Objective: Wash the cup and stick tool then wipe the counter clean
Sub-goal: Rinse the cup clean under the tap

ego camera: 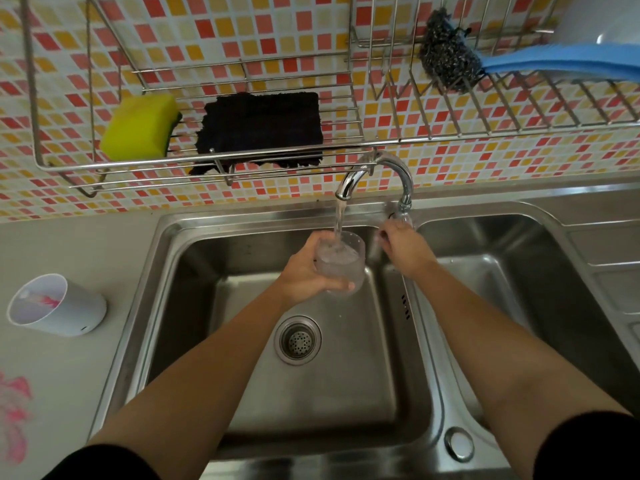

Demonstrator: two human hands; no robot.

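At the far left, a pink stain is seen on the counter, so the wiping is judged not yet done. Just beyond it, a white cup is found lying tilted on its side on the counter, with pink residue visible inside; it is judged unwashed. On the wall rack above, a yellow sponge and a dark cloth are stored, both untouched; either may be meant for the later wipe, though this cannot be confirmed.

Over the left basin of the sink, the left hand is wrapped around a clear cup, which is held upright directly beneath the faucet. A stream of water is seen falling into it, and the cup is largely filled. Rinsing of this cup is therefore judged to be in progress. The drain below is unobstructed.

To the right, the right hand is closed on the tap handle at the faucet base, which is mostly covered by the fingers. The two hands are held apart.

No stick tool is identified anywhere; its location cannot be stated. On the upper right rack, a steel scourer with a blue handle is noted.

Outstanding: completion of this cup, the stick tool and the counter wipe.
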